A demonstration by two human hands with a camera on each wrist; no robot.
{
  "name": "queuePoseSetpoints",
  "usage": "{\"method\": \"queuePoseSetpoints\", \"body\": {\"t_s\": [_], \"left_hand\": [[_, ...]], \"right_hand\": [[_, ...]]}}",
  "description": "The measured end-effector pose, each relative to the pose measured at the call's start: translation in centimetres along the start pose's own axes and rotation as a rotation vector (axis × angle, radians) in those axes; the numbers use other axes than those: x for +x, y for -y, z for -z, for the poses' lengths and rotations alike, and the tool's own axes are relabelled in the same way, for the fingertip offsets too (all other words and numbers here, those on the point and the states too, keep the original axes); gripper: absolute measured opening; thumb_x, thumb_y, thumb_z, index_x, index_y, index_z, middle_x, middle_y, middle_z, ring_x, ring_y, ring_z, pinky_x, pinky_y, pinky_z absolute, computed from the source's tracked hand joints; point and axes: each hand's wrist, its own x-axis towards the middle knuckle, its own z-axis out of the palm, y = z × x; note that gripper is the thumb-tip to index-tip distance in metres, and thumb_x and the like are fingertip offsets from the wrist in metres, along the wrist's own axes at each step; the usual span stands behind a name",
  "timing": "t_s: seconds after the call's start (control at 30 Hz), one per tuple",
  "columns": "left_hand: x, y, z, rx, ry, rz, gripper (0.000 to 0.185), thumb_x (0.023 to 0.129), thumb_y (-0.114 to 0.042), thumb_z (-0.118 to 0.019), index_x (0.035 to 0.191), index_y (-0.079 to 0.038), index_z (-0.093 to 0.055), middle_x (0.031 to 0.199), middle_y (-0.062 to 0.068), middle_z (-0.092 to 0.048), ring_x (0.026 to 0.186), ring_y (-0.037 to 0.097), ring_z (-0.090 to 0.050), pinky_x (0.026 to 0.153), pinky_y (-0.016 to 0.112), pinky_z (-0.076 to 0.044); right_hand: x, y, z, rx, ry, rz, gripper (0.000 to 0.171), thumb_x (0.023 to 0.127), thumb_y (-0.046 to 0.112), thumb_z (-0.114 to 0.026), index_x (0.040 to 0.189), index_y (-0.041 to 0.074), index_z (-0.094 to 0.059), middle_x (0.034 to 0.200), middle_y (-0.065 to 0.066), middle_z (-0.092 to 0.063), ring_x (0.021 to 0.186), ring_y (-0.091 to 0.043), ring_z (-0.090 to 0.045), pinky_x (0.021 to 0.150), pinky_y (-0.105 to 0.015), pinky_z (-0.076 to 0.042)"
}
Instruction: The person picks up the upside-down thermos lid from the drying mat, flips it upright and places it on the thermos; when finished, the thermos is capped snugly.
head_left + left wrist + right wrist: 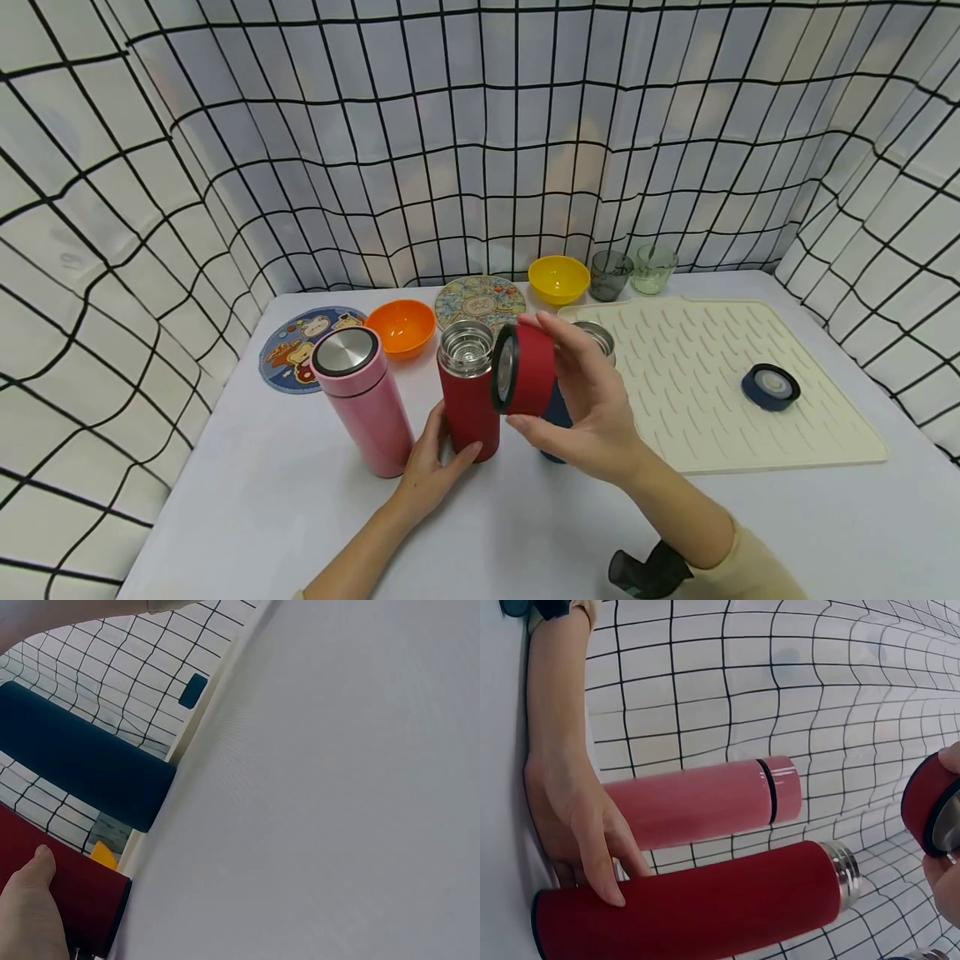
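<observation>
I am steadying the red flask [469,398] near the middle of the white table [300,517] with my left hand [431,467], fingers curled round its lower body, while my right hand [588,400] is pinching the red lid [522,369] just right of the open steel mouth; flask looks rigid, smooth, likely top-light when empty, so I am gripping low. Head view is showing the blue lid [771,387] on the cream mat [720,400]; right wrist view is showing 2 flasks, including the pink flask [705,801].
</observation>
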Motion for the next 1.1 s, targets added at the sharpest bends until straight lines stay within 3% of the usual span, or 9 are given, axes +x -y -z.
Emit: {"method": "queuePoseSetpoints", "body": {"t_s": [0.1, 0.2, 0.37, 0.57, 1.1], "left_hand": [[0.0, -0.1, 0.0, 0.012, -0.001, 0.006, 0.07, 0.083, -0.018, -0.068, 0.14, -0.02, -0.027, 0.137, 0.003, -0.041, 0.128, 0.02, -0.036, 0.106, 0.042, -0.028], [0.1, -0.4, 0.0, 0.019, 0.002, 0.013, 0.07, 0.083, -0.015, -0.068, 0.14, -0.017, -0.027, 0.136, 0.005, -0.042, 0.128, 0.021, -0.036, 0.106, 0.042, -0.028], [-0.1, -2.6, 0.1, 0.021, 0.01, 0.007, 0.068, 0.083, -0.008, -0.066, 0.139, -0.006, -0.027, 0.135, 0.014, -0.042, 0.127, 0.029, -0.036, 0.104, 0.045, -0.029], [-0.2, -3.7, 0.3, 0.031, 0.015, 0.033, 0.069, 0.083, -0.007, -0.066, 0.139, -0.004, -0.026, 0.136, 0.016, -0.041, 0.128, 0.028, -0.036, 0.105, 0.043, -0.028], [-0.2, -3.7, 0.4, 0.026, 0.021, 0.037, 0.069, 0.083, -0.009, -0.067, 0.139, -0.006, -0.027, 0.136, 0.014, -0.041, 0.129, 0.026, -0.035, 0.106, 0.04, -0.027]], "right_hand": [[0.3, -0.2, -0.7, -0.051, -0.007, -0.006, 0.071, 0.079, 0.016, -0.071, 0.128, -0.015, -0.031, 0.131, -0.023, -0.041, 0.119, -0.035, -0.041, 0.097, -0.037, -0.041], [0.7, -0.6, -1.1, -0.106, -0.004, -0.006, 0.067, 0.075, 0.002, -0.074, 0.127, -0.013, -0.035, 0.132, -0.023, -0.039, 0.122, -0.038, -0.037, 0.099, -0.041, -0.038], [1.3, -1.6, -1.6, -0.172, 0.0, 0.008, 0.072, 0.065, -0.019, -0.07, 0.129, -0.01, -0.038, 0.135, -0.021, -0.038, 0.125, -0.037, -0.034, 0.1, -0.043, -0.036], [1.8, -2.7, -2.0, -0.199, -0.047, 0.007, 0.07, 0.065, -0.019, -0.07, 0.128, -0.012, -0.039, 0.134, -0.019, -0.039, 0.123, -0.035, -0.037, 0.1, -0.041, -0.036], [1.9, -3.3, -2.2, -0.28, -0.06, -0.068, 0.066, 0.069, -0.009, -0.071, 0.129, -0.005, -0.045, 0.133, -0.014, -0.041, 0.123, -0.026, -0.037, 0.096, -0.036, -0.042]]}}
